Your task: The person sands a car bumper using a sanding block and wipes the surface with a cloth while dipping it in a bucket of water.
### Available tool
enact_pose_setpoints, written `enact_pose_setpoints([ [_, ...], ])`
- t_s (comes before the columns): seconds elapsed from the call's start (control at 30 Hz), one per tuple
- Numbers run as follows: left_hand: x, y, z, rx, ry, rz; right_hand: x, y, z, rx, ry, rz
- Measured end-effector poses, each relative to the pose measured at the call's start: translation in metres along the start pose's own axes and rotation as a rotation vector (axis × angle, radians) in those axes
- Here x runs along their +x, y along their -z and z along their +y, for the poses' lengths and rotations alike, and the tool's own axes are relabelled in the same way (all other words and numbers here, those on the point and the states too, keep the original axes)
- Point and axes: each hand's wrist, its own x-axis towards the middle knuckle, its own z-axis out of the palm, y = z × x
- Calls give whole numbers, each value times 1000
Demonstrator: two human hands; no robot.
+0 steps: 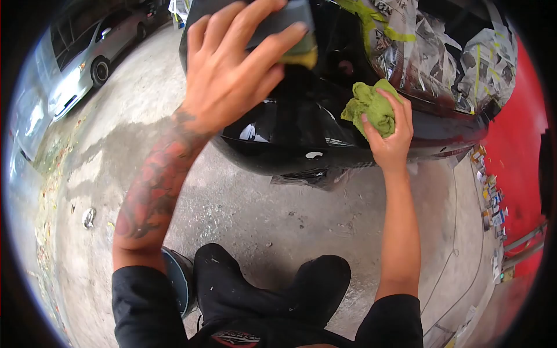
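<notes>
A glossy black car bumper (278, 124) spans the view in front of me. At its upper left, my left hand (232, 72) is closed on a block (296, 26) with a dark grey top and a yellow underside, held over the black surface. Whether the block touches the paint is hard to see. Farther right, my right hand (395, 130) grips a crumpled green cloth (368, 104) against the bumper, fingers and thumb on either side of it. Light patches show on the bumper's shiny face.
Newspaper (400, 61) and yellow-green tape (368, 26) cover parts of the car. Beside my left leg stands a bucket (184, 284). Cans and small containers (493, 200) line the red wall (513, 133). A silver car (87, 55) is parked left on the concrete floor (278, 214).
</notes>
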Motion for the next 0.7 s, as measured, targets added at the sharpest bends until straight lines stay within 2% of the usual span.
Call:
enact_pose_setpoints([
  [0.1,-7,11,-18,-1,-108,-124,1,-3,-1,-15,-8,6],
  [0.27,30,-3,-30,85,-287,-65,0,-1,-1,-2,-14,9],
  [0.33,22,7,-19,-14,-175,-129,1,-2,-2,4,-11,11],
  [0.43,-4,6,-15,12,-333,-215,1,-2,0,-9,0,15],
  [0.6,36,6,-12,36,-274,-120,0,-2,0,-14,-16,9],
  [0.7,27,4,-6,-55,-280,-147,0,2,-3,-51,-6,-24],
])
